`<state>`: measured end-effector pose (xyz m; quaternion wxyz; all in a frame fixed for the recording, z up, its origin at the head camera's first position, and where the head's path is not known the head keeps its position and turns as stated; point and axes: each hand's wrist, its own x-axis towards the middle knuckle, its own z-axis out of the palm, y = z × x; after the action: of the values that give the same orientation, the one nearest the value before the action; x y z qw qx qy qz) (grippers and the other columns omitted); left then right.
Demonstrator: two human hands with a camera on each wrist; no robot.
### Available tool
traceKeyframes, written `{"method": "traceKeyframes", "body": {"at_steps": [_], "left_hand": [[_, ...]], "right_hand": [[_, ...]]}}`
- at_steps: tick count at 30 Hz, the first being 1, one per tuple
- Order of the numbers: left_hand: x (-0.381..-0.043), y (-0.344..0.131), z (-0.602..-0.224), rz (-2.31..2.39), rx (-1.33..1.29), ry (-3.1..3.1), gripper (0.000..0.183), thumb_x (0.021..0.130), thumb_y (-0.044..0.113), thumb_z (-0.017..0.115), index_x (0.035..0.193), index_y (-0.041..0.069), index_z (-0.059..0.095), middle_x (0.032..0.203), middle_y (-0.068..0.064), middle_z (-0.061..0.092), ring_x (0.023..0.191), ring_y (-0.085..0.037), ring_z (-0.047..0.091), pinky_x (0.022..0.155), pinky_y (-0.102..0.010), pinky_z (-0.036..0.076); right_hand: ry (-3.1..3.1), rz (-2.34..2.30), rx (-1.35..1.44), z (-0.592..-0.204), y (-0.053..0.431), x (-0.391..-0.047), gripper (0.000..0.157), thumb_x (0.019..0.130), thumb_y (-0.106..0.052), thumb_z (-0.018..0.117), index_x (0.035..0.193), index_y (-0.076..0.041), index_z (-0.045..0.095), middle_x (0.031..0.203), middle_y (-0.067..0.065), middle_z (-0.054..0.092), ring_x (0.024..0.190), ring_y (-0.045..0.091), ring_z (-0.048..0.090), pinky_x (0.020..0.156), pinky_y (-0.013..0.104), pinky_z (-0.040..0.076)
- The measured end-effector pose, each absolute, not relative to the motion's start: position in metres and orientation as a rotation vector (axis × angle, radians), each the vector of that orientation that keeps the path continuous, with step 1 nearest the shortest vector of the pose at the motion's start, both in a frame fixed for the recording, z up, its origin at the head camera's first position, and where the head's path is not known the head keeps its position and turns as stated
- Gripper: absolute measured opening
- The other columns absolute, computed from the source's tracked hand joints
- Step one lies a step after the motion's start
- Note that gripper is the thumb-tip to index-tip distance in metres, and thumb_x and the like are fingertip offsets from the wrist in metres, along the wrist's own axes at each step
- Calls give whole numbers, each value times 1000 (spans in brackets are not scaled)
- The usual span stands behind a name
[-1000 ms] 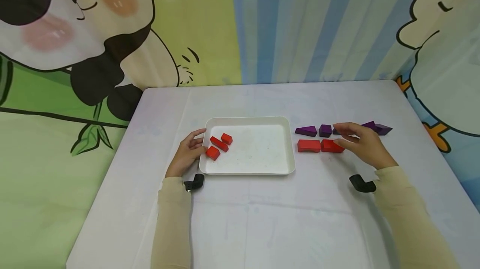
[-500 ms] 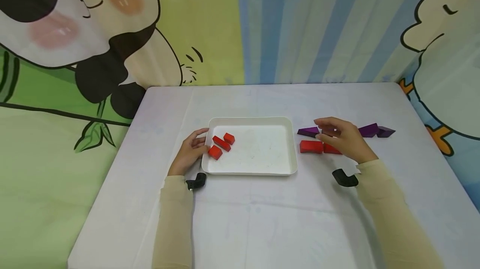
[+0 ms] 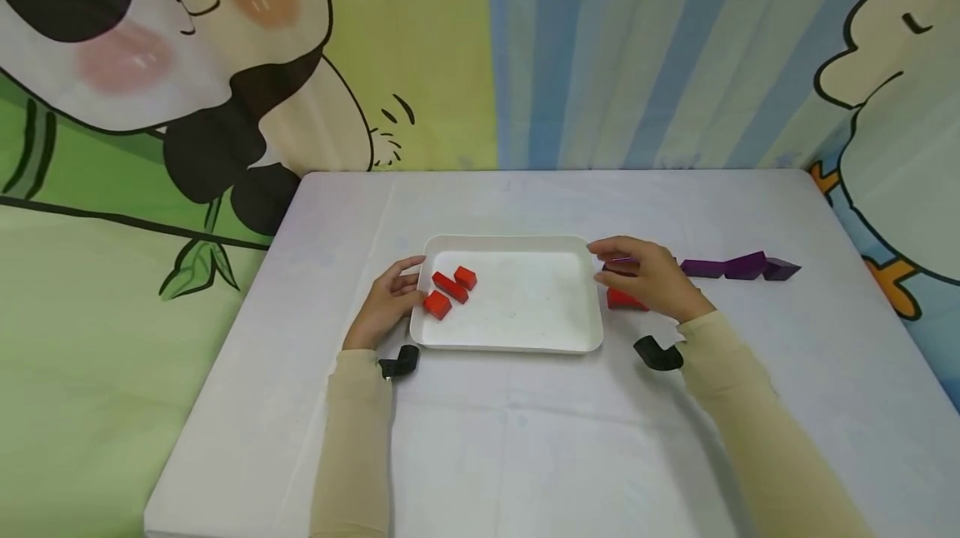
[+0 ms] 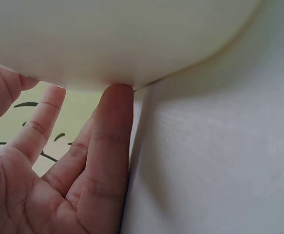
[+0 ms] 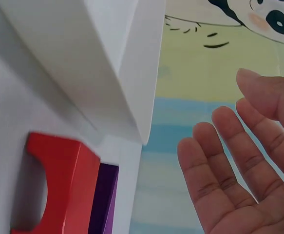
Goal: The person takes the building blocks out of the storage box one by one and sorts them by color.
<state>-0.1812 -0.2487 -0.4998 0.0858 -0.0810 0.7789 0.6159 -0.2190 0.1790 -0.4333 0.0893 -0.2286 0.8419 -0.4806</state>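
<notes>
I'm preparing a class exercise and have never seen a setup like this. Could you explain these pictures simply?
There is no machine here: the left grip and right grip are a person's bare hands. The widest picture comes from a camera on the head, looking forward and down; the two close-ups come from cameras worn on each wrist.

On the white-covered table sits a white tray with three red blocks near its left end. To its right lie purple blocks and at least one more red block, partly hidden by the arm side.

The left grip touches the tray's edge; the right grip holds nothing and stands apart from it.
</notes>
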Motion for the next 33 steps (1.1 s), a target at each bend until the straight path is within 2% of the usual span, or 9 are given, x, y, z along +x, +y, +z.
{"method": "traceKeyframes", "body": {"at_steps": [5,14,28,33], "left_hand": [[-181,-249,-500,1834,-243,2321,68,97,3,66,162,13,50,147,-27,59,115,-27,64,83,-25,59],[-181,-251,-502,1812,-241,2336,65,98,6,66,161,15,52,148,-25,60,127,-37,63,91,-32,60],[-181,-249,-501,1830,-232,2335,65,96,4,66,159,14,54,147,-26,60,128,-38,63,96,-38,60],[-182,-249,-502,1843,-219,2332,65,95,2,66,158,13,54,147,-27,60,129,-38,63,94,-35,60]], "right_hand": [[2454,-1408,-761,-436,161,-224,42,97,4,76,137,8,66,140,27,66,128,48,63,111,57,50],[2356,-1347,-840,-434,133,-240,44,97,4,75,140,8,64,142,30,63,129,49,62,112,56,50],[2222,-1272,-878,-431,86,-266,45,96,9,74,139,11,63,145,30,61,134,48,60,113,50,50],[2200,-1218,-858,-437,70,-274,46,97,9,74,141,10,62,146,29,61,135,45,60,114,50,49]]}}
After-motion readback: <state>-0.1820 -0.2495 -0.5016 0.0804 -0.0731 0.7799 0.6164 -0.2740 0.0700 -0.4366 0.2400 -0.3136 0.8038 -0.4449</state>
